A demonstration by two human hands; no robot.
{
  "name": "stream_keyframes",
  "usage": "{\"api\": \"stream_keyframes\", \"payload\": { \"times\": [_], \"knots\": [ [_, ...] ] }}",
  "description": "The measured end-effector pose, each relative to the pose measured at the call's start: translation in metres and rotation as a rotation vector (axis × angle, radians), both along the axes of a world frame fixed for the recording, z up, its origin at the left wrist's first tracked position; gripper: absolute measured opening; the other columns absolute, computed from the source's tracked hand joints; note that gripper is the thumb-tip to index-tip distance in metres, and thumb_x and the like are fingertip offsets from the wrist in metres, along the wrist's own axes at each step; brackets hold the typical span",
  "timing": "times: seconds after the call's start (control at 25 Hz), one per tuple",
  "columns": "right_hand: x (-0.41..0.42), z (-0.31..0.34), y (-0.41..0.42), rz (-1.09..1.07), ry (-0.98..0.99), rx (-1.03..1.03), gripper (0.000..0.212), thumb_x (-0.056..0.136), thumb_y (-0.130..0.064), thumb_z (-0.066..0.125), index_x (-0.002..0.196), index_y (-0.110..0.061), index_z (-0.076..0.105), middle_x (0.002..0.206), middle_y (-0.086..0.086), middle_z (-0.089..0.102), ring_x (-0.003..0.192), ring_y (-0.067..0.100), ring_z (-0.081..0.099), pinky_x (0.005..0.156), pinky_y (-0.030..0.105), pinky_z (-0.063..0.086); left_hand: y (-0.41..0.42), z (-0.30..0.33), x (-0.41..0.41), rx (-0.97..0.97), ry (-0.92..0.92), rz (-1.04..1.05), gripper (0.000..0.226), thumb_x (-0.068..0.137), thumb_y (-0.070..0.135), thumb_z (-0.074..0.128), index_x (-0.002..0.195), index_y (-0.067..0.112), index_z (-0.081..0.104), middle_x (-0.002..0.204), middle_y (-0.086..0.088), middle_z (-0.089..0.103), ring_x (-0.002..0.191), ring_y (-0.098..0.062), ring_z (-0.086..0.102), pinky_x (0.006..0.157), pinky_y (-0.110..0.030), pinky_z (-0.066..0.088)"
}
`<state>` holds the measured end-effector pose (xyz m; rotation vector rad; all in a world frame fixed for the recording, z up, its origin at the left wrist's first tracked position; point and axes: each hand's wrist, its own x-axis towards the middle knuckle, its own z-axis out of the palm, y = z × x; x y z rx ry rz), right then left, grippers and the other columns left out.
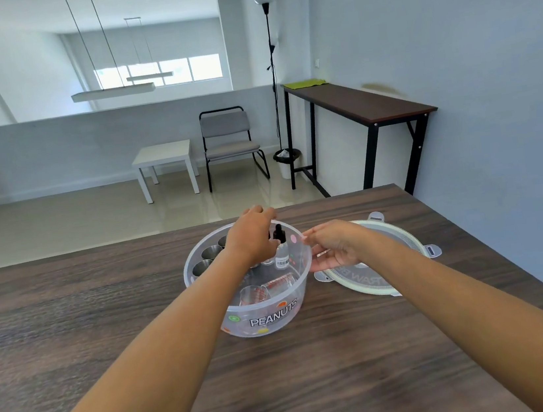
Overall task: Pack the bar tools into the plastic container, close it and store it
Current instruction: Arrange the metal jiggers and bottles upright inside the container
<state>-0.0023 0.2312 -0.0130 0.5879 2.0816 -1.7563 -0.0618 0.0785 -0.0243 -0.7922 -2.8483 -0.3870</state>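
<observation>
Round clear plastic container (270,313), steel cups (211,251), glass dropper bottle (281,249), wood-grain table (71,318)

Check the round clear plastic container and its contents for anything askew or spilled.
Nothing spilled. One clear measuring cup with red markings lies on its side inside the round clear plastic container; the small steel cups and the black-capped dropper bottle stand upright.

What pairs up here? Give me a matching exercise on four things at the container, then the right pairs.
1 dropper bottle
2 lid
3 measuring cups
4 steel cups

A lying on their sides in the container's near part
B upright beside the left hand
C on the table, right of the container
D along the container's far-left wall

1-B, 2-C, 3-A, 4-D
</observation>
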Motion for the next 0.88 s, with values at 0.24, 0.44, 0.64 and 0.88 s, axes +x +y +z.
{"api": "stream_keyframes", "payload": {
  "times": [0.24,0.44,0.64,0.88],
  "knots": [
    [0.004,0.014,-0.001,0.231,0.561,0.761,0.030,0.084,-0.021,0.062,0.113,-0.019,0.056,0.099,-0.001,0.061,0.095,0.020,0.059,0.072,0.025,0.047,-0.037,0.030,0.011,-0.087,-0.405,0.035,0.025,0.077,0.023,0.071,0.099,0.011,0.067,0.086,0.000,0.064,0.080,-0.018,0.063,0.072,-0.026,0.052],
    [0.000,0.028,-0.032,0.857,0.405,0.885,0.030,0.076,-0.018,0.070,0.105,-0.023,0.068,0.093,-0.008,0.067,0.095,0.014,0.063,0.086,0.028,0.050,-0.059,0.023,0.030,-0.265,-0.640,0.098,0.041,0.076,0.037,0.070,0.106,0.008,0.068,0.097,-0.003,0.073,0.073,-0.013,0.070,0.071,-0.022,0.058],
    [-0.016,0.007,-0.059,1.109,0.227,1.047,0.039,0.078,-0.011,0.061,0.116,-0.019,0.064,0.119,0.003,0.065,0.097,0.017,0.057,0.086,0.027,0.046,-0.058,0.005,0.040,-0.367,-0.538,0.149,0.063,0.069,0.061,0.064,0.112,0.016,0.063,0.111,-0.002,0.067,0.105,-0.024,0.061,0.099,-0.037,0.048],
    [-0.021,-0.004,-0.065,1.130,0.213,1.110,0.041,0.078,-0.017,0.061,0.118,-0.026,0.062,0.112,-0.001,0.063,0.091,0.014,0.052,0.078,0.025,0.039,-0.053,-0.002,0.039,-0.226,-0.547,0.201,0.034,0.069,0.045,0.072,0.067,0.016,0.056,0.074,0.000,0.060,0.078,-0.022,0.060,0.074,-0.030,0.050]
  ]
}}
